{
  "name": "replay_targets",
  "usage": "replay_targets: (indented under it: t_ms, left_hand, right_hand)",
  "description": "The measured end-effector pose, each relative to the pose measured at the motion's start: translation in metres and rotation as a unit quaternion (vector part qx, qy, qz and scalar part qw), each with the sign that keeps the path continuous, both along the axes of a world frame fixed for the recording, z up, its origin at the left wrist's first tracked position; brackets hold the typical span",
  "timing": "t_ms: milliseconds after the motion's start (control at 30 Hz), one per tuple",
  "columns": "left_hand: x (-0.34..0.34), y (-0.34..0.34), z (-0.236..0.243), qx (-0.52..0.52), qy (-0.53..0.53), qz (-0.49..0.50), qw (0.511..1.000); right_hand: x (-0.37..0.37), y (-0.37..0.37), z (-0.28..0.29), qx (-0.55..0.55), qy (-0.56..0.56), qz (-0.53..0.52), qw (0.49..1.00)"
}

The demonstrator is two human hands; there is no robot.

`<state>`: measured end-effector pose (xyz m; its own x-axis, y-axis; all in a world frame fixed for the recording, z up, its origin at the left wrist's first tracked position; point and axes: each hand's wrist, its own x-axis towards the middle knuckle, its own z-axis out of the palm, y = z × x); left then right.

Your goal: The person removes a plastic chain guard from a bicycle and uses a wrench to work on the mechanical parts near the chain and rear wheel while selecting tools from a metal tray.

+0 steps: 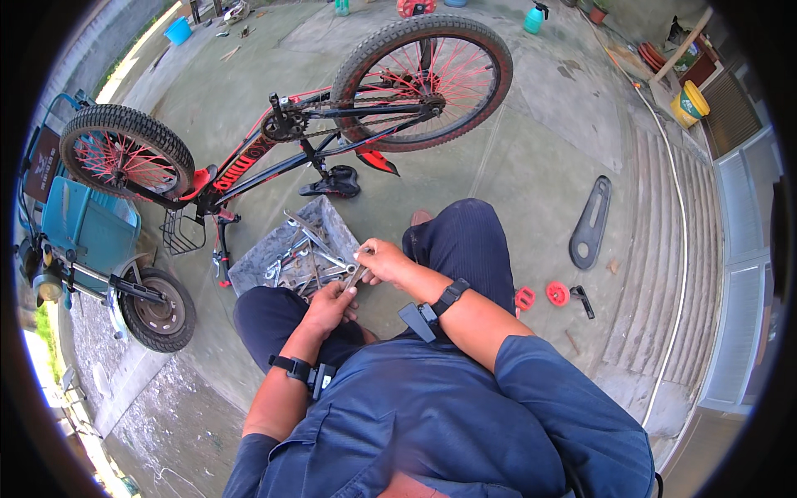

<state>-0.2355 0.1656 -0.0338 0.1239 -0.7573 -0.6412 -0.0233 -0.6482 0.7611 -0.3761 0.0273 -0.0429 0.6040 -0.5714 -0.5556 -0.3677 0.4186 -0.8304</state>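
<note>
floor: grey concrete yard [540, 149] | steps [664, 274] right | light: daylight

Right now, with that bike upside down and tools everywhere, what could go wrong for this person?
The tool pinched between the left hand and right hand could slip and nick a finger. The upturned bicycle rests on its saddle and bars; a nudge might tip it toward the tool tray. Small red parts and the black chain guard on the concrete could be stepped on.
</note>
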Motion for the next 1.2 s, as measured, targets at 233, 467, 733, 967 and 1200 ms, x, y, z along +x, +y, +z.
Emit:
replay_targets:
  t_ms: [233, 467, 733, 967, 1200]
  left_hand:
    - [0.002, 0.003, -0.011, -0.001, -0.022, -0.006, 1.000]
    - [0.002, 0.005, -0.011, -0.002, -0.038, -0.012, 0.999]
    - [0.003, 0.006, -0.015, -0.007, -0.044, -0.015, 0.999]
    - [0.002, 0.006, -0.012, -0.006, -0.052, -0.018, 0.998]
    - [0.003, 0.007, -0.013, -0.009, -0.044, -0.012, 0.999]
  right_hand:
    - [0.002, 0.002, -0.004, -0.028, -0.022, -0.006, 0.999]
    - [0.002, 0.000, -0.005, -0.044, -0.010, 0.031, 0.999]
    - [0.003, 0.001, -0.008, -0.052, -0.006, 0.038, 0.998]
    - [0.003, 0.003, -0.014, -0.063, -0.018, 0.013, 0.998]
    - [0.003, 0.002, -0.016, -0.063, -0.003, 0.015, 0.998]
